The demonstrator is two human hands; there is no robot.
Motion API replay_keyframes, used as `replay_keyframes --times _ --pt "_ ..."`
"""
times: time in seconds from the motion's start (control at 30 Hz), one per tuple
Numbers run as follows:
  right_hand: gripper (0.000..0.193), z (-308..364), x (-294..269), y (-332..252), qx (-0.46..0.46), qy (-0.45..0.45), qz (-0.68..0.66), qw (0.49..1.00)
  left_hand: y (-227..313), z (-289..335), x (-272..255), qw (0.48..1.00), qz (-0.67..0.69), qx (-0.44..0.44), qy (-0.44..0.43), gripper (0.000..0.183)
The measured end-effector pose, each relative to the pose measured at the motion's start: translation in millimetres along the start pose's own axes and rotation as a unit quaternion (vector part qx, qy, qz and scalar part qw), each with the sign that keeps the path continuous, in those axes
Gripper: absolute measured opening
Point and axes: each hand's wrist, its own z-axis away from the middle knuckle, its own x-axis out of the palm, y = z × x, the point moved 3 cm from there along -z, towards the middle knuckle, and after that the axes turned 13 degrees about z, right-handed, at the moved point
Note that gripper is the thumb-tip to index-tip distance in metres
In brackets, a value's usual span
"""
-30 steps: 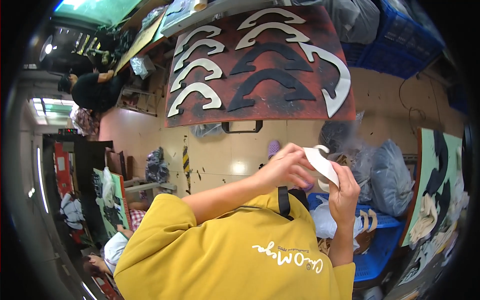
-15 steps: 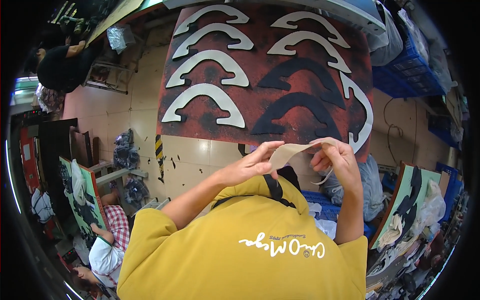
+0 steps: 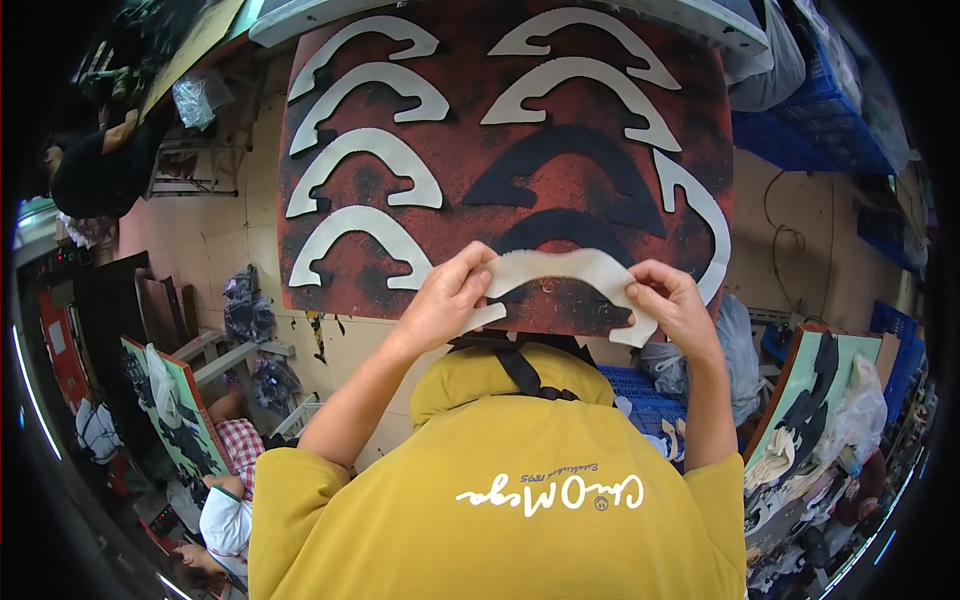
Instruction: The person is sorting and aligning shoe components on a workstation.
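Between my two hands hangs a curved off-white fabric piece (image 3: 562, 265), arched like a horseshoe with hooked ends. My left hand (image 3: 447, 300) pinches its left side, and my right hand (image 3: 672, 302) grips its right side between thumb and fingers. The piece is held over the near edge of a red and black board (image 3: 455, 290). Partly behind it on the board lies a dark curved piece (image 3: 556, 231). Another dark curved piece (image 3: 575, 160) lies just beyond. On the left half are several white curved pieces, the nearest white piece (image 3: 357, 228) close to my left hand.
Two white pieces lie at the far right of the board; another white piece (image 3: 706, 215) stands along its right edge. Blue crates (image 3: 815, 145) are at the right. Slanted green boards with fabric stand on both sides. A person in a white sleeve (image 3: 225, 520) sits at lower left.
Both hands have moved forward over the board with the off-white piece, which is now spread into an arch. The left hand has also moved left. The view has shifted slightly.
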Motion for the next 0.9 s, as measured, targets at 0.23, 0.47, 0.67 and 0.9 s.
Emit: replay_keyframes --times 0.23,0.47,0.67,0.9 --pt "0.020 -70 -47 -10 -0.033 0.035 0.064 0.997 52 -79 -1 0.980 -0.132 0.137 0.061 0.036" --pt "0.021 -105 -59 -21 -0.076 0.163 0.221 0.959 54 -128 -9 0.953 -0.181 0.234 0.069 0.031" --pt "0.023 -113 -59 -20 -0.070 0.191 0.253 0.946 48 -139 -4 0.944 -0.199 0.254 0.073 0.027" --pt "0.028 -117 -60 -21 -0.060 0.181 0.277 0.942 48 -142 -5 0.949 -0.221 0.214 0.074 0.030"
